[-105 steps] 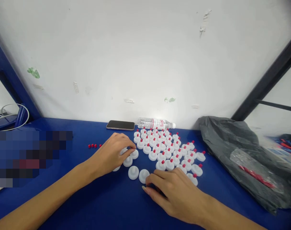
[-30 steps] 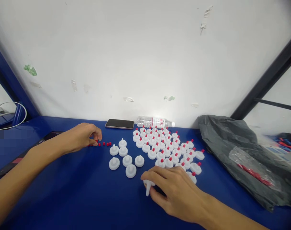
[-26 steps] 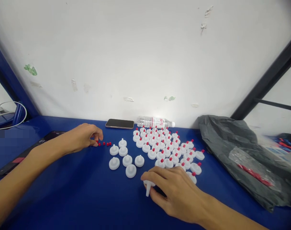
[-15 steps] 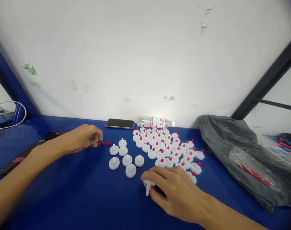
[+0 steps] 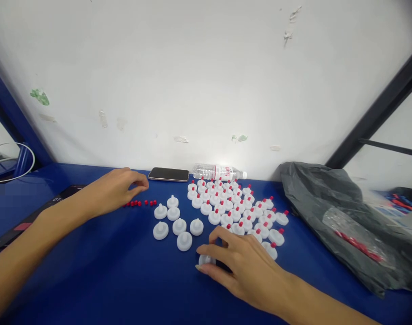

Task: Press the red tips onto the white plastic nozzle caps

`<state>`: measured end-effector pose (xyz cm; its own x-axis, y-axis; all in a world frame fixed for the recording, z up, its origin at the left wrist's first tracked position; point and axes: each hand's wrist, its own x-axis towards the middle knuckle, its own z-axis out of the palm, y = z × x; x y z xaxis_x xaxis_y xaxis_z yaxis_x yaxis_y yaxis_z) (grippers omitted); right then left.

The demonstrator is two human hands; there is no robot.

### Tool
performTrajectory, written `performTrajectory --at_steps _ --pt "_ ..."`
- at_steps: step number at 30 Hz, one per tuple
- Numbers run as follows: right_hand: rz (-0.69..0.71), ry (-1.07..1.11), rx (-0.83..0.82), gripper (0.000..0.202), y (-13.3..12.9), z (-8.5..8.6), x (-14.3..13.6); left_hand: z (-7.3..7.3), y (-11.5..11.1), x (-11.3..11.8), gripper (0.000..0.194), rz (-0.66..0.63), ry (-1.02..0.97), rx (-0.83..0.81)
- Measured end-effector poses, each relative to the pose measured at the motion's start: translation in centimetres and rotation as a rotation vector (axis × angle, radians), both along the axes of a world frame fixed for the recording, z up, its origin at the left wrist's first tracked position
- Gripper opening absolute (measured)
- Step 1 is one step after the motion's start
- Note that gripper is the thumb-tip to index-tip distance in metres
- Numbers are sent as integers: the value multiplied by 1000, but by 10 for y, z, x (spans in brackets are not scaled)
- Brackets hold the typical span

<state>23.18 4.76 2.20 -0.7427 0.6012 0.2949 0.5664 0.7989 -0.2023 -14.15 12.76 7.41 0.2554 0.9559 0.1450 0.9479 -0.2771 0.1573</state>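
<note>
My right hand [image 5: 241,262] is closed on a white nozzle cap [image 5: 206,260], thumb and fingers at its sides. This cap's spout faces up toward me, with no red tip visible on it. My left hand [image 5: 121,189] hovers just above a row of small red tips [image 5: 146,202], thumb and forefinger pinched together. Whatever is between those fingertips is too small or hidden to make out. Between the hands stand several white nozzle caps with bare spouts [image 5: 184,241]. Beyond my right hand, many white caps with red tips [image 5: 214,216] stand close together.
A phone [image 5: 168,174] and a clear plastic bottle [image 5: 219,172] lie along the white wall. At left, a larger phone [image 5: 9,237] lies partly under my left arm. A dark plastic bag [image 5: 314,194] at right bears a clear bag of red pieces [image 5: 358,246].
My left hand has lifted off the red tips, uncovering more of the row. In my right hand, the white cap has turned from spout pointing toward me to spout more upright.
</note>
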Motion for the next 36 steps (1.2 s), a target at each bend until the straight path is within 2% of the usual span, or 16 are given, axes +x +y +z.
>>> performTrajectory --at_steps 3,6,9,11,14,21,25,28,29,32,36 --pt "-69 33 -49 31 1 1 -1 3 -6 12 42 -32 -24 77" --pt "-102 56 -59 22 -1 4 -1 3 -13 28 45 -82 -38 137" --pt "30 -41 36 39 -5 5 0 0 -18 44 47 -142 -49 194" --pt "111 -108 78 43 -6 4 -1 -3 -22 54 48 -176 -59 213" --pt "109 -151 61 35 -5 2 -4 -10 -29 66 48 -216 -77 200" --pt "-3 -139 -43 12 -5 2 -5 -35 -41 82 51 -295 -102 120" --pt "-12 -140 35 30 -5 1 -4 -40 -46 90 47 -328 -115 146" --pt "-9 -65 123 16 -3 2 -4 -42 -50 94 44 -355 -133 172" --pt "-19 -20 182 18 -2 3 -4 -42 -52 95 43 -360 -141 182" --pt "-127 78 388 27 2 8 -2 -42 -53 98 41 -361 -167 218" --pt "-333 -21 509 25 8 10 3 -39 -53 99 39 -362 -186 256"
